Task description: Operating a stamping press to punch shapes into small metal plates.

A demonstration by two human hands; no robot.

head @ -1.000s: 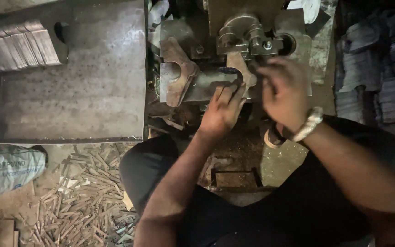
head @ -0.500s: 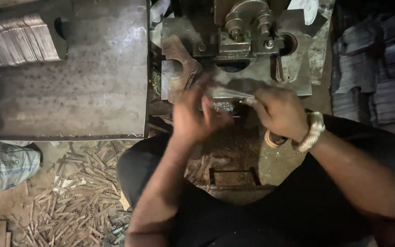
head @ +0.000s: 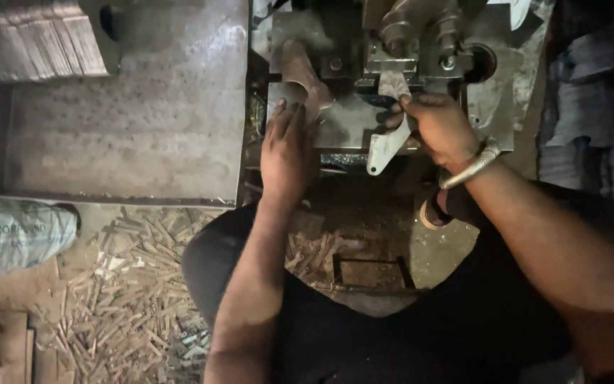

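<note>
— Dim workshop, steel press (head: 392, 64) above a scrap-strewn floor (head: 122, 306): where are the hands?

— Left hand (head: 283, 146) flat, fingers together, on the metal blank (head: 286, 96); right hand (head: 438, 128) (bangled) pinches a pale shaped plate (head: 385, 146) beside the die.

arms: both bare to the elbow, no sleeves in view | right wrist: silver metal bangle (head: 469, 165) | clothing: dark, black garment over torso and lap | hands: bare, no gloves

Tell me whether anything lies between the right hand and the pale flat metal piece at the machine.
Nothing visible does: the right hand already grips the pale flat metal piece at its upper end, under the grey metal machine.
</note>
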